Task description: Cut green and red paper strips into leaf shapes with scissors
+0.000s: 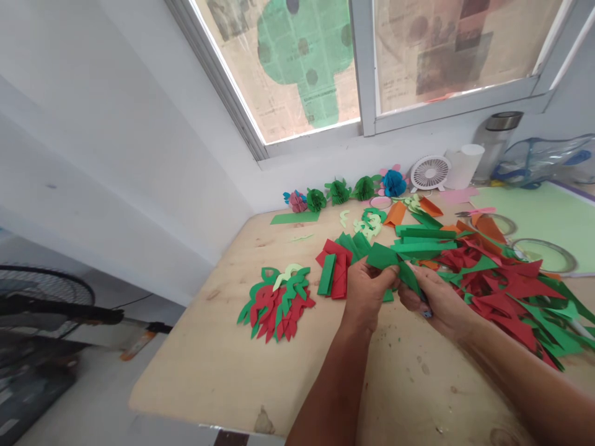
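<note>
The held paper (pixel 382 256) looks matt — the wooden tabletop (pixel 186 378) smooth.

The left hand (pixel 365 291) holds green paper (pixel 382 255) beside the right hand (pixel 434 297). Red and green cutouts (pixel 274 310) lie left, scraps (pixel 504 288) right.

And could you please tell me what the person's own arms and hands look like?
Both forearms are bare as far as they show, with no sleeve in view. The left hand and right hand are ungloved, and no watch or bracelet shows at either wrist.
</note>
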### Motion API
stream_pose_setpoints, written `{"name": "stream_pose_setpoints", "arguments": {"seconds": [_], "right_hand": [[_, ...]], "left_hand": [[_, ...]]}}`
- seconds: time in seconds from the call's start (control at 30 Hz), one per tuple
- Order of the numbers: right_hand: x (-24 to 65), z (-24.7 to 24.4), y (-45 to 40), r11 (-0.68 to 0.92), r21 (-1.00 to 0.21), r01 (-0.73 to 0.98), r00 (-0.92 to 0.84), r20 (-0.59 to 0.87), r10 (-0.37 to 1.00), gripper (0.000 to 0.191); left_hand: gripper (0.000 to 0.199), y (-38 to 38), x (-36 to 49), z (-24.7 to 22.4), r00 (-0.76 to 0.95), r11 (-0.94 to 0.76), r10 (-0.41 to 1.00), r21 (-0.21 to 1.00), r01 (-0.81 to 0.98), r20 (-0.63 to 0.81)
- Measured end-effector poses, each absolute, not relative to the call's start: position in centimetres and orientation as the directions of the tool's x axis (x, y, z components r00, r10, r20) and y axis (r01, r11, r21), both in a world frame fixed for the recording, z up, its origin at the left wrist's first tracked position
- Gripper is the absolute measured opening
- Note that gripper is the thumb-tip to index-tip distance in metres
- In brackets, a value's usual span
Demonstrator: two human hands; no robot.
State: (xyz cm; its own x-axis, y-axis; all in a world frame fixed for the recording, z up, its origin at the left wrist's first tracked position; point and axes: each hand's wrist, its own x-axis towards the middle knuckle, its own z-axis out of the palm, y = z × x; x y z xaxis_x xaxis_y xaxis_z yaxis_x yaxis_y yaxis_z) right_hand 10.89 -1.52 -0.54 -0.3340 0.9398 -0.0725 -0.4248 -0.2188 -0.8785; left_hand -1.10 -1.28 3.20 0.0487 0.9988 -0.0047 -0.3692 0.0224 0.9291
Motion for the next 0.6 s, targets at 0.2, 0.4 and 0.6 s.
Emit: {"name": "stream_pose_setpoints", "arguments": {"seconds": [0.2,0.4,0.6], "right_hand": [[10.81,-0.59,-1.54,-0.216,-0.878,-0.427,-0.332,-0.07,0.941,0.043],[10.82,-0.4,-1.54,-0.244,-0.865,-0.44,-0.335,-0.094,0.938,0.042],[10.7,-0.35,-1.58,-0.236,-0.88,-0.413,-0.305,-0.111,0.946,0.043]], "left_hand": [[0.01,-1.28,-1.16,3.23,0.058,0.025,0.998,0.936,-0.352,-0.005],[0.01,-1.21,-1.19,3.11,0.063,0.031,0.998,0.937,-0.348,-0.01],[0.011,-1.21,-1.2,3.12,0.057,0.038,0.998,0.94,-0.339,-0.019]]}}
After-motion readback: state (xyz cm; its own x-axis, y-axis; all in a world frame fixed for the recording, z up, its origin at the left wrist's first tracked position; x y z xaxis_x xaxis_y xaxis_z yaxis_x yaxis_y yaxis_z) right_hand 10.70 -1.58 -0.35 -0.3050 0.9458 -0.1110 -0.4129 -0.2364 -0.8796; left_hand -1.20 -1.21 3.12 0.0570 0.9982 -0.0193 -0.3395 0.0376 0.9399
